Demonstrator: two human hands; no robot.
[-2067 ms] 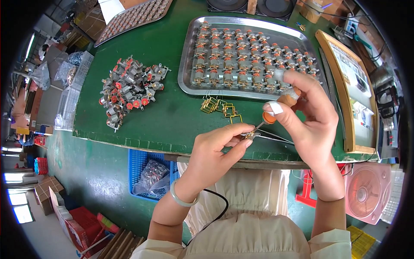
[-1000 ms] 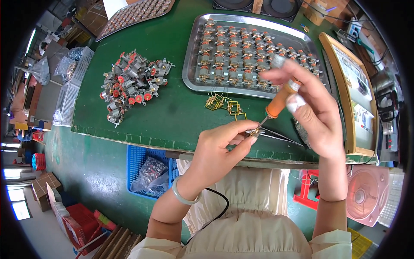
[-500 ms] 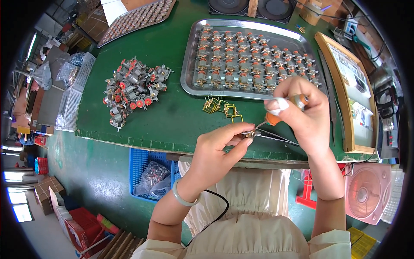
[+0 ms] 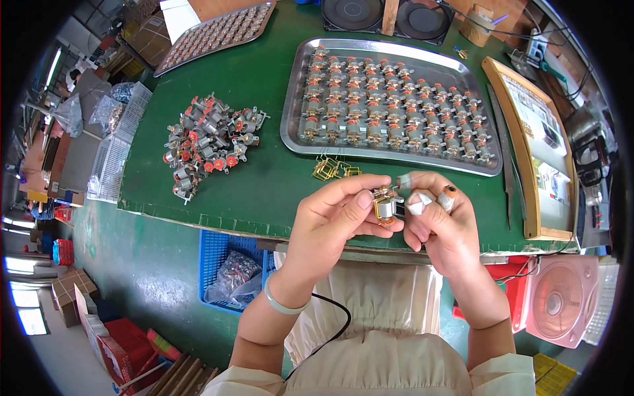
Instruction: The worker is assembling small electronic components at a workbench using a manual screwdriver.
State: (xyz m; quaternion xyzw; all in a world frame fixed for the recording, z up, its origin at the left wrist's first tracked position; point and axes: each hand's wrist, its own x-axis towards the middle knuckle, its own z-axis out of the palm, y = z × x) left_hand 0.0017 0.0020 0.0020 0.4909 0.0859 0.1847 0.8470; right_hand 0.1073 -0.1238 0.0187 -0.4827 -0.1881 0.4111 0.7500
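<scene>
My left hand (image 4: 340,214) pinches a small motor (image 4: 385,208) between thumb and fingers. It has a silver can body, an orange-red end and a brass-coloured frame around it. Close against its right side is my right hand (image 4: 444,221), fingers curled, white tape on the thumb. The orange-brown handle end of a screwdriver (image 4: 450,191) shows out of this fist; the shaft is hidden. A dark, thin piece between the hands is too small to make out. Behind my hands lie several square brass wire frames (image 4: 327,167) on the green table (image 4: 264,191).
A metal tray (image 4: 289,125) with rows of similar motors stands behind my hands. At left lies a heap of loose motors (image 4: 210,135). Another filled tray (image 4: 218,34) is at the far left, a wooden picture frame (image 4: 526,142) at right. Below the table edge sits a blue crate (image 4: 209,257).
My right hand has come down and left, beside the motor, the screwdriver no longer pointing at it. My left hand has turned the motor so its body shows. The tweezers on the table are out of sight.
</scene>
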